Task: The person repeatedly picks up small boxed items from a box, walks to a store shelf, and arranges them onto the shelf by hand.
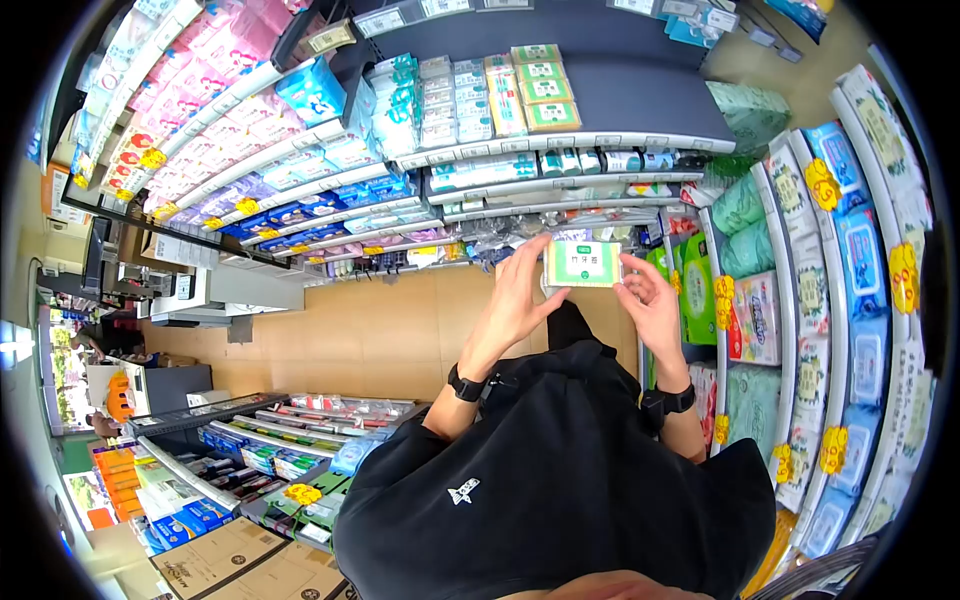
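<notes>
A flat rectangular pack of bamboo toothpicks (pixel 584 264), with a green and white label, is held up in front of my chest. My left hand (pixel 514 298) grips its left edge, the thumb at the lower corner and the fingers at the upper one. On the opposite side my right hand (pixel 652 303) pinches the right edge between thumb and fingers. The label faces up toward me. Similar green and white packs (pixel 546 90) stand in a column on the top shelf ahead.
A dark shelf unit (pixel 630 100) with several tiers of goods curves in front, with pink packages (pixel 215 45) at its left. Shelves of wipes (pixel 848 260) and tissue packs (pixel 752 318) line my right. Cardboard boxes (pixel 235 560) and a low rack (pixel 290 440) stand at lower left.
</notes>
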`<state>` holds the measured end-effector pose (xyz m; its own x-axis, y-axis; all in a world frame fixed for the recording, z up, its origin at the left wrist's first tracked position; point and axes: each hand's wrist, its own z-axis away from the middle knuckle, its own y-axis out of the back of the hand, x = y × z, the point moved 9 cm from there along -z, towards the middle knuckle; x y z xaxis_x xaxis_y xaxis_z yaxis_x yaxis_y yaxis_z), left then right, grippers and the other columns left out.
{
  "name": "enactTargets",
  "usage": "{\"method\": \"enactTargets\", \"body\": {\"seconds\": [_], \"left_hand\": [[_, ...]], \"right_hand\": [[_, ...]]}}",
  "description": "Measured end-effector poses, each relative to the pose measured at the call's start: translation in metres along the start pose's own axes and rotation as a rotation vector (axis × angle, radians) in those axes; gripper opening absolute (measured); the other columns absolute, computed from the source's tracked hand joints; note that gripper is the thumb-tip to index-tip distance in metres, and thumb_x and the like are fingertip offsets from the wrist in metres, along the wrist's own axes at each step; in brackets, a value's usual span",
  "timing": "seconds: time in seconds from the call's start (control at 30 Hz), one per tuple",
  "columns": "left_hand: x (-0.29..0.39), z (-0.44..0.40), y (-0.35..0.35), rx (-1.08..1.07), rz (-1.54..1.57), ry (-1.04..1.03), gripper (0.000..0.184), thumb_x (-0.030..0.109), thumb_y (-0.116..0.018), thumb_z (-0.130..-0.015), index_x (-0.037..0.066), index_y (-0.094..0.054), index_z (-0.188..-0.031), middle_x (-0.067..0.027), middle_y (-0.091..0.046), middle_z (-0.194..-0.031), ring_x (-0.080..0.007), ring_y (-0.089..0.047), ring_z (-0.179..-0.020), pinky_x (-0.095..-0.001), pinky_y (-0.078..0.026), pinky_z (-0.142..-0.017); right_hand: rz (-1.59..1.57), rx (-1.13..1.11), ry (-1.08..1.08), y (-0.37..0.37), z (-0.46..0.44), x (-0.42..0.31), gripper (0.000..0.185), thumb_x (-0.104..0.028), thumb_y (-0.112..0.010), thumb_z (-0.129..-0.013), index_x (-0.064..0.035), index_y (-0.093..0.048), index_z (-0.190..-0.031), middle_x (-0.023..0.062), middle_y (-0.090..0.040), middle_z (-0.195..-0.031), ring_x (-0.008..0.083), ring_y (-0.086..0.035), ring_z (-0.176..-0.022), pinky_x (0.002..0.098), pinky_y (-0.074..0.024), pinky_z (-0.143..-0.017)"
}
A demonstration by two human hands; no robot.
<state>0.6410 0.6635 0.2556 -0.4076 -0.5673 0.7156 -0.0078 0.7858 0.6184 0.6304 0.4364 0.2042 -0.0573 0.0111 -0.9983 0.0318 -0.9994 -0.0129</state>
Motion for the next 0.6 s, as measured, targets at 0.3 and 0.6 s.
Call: {"method": "enactTargets", "body": {"seconds": [0.3,0.6], "left_hand": [[-0.049,-0.13,-0.004,0.007,-0.105,-0.044,0.084,0.022,-0.085,-0.085,0.006,-0.042,-0.156,-0.017,-0.062,-0.137,-0.0355,-0.058,-0.126,-0.045,-0.04,-0.106],[-0.118,-0.237,-0.027,0.029,-0.26,-0.055,0.083,0.026,-0.087,-0.083,0.002,-0.044,-0.15,-0.0196,-0.064,-0.129,-0.0349,-0.059,-0.123,-0.0467,-0.037,-0.104]], "right_hand": [[0.237,0.014,0.167,0.011,-0.154,-0.006,0.04,0.001,-0.072,-0.091,0.0011,-0.065,-0.131,0.012,-0.069,-0.131,0.0176,-0.07,-0.104,0.0305,-0.0575,-0.09],[0.411,-0.022,0.274,0.008,-0.28,0.013,0.044,-0.007,-0.075,-0.09,-0.0038,-0.064,-0.132,0.0149,-0.064,-0.143,0.0307,-0.069,-0.118,0.0371,-0.0579,-0.093]]}}
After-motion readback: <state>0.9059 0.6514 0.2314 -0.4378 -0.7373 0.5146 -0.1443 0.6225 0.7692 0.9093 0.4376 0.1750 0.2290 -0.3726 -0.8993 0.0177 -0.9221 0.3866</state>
